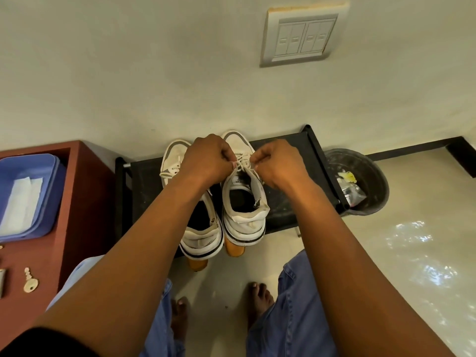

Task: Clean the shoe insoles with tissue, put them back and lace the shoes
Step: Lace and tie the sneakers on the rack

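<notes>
Shoes: we see a white pair side by side on a low black rack (286,150) against the wall; right shoe (243,202), left shoe (177,161).
Left hand (206,161): we see it pinching the lace (243,163) of the right shoe.
Right hand (279,163): pinching the same lace from the other side.
Tissue (19,202): we note it in a blue tray (55,186) on the red bench (85,202).
Bin (371,176): just right of the rack.
</notes>
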Motion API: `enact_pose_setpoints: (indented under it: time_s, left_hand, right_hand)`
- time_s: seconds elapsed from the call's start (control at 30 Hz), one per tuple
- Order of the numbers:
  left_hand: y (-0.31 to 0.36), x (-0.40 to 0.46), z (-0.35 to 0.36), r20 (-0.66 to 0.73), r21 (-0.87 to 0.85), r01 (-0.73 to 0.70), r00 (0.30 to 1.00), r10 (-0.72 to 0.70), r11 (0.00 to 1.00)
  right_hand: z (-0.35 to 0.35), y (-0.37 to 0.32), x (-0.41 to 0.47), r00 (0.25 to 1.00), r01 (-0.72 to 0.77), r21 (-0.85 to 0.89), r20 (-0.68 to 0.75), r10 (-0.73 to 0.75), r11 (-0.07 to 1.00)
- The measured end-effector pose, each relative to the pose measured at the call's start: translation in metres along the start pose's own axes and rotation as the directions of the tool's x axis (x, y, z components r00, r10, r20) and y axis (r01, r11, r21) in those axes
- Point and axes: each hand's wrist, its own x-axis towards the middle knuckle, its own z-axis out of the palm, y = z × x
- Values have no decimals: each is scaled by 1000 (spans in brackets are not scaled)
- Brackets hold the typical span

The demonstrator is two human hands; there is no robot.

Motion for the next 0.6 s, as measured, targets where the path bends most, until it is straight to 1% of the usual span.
enact_pose_setpoints:
  time_s: [0.07,0.17,0.3,0.4,0.53,0.6]
  left_hand:
    - [-3,1,1,-2,-11,-5,1000,5,1000]
    - [-4,1,2,4,-39,1,1000,-1,999]
    - [-4,2,3,10,-81,11,1000,-10,997]
    - [-4,2,5,0,-71,1,1000,-1,998]
    - [-5,2,3,-22,-37,-44,999,44,998]
    - [-6,0,1,-26,-30,-57,998,57,998]
  right_hand:
    - [1,5,0,999,-11,13,-39,12,1000]
    - [7,7,3,1000,-7,31,-21,8,999]
    - [8,-1,13,999,35,-49,4,-35,998]
    - [9,-1,19,1000,31,-76,5,-31,997]
    - [7,-2,26,999,9,-42,41,-8,999]
    - [2,-5,30,997,41,-47,72,-37,998]
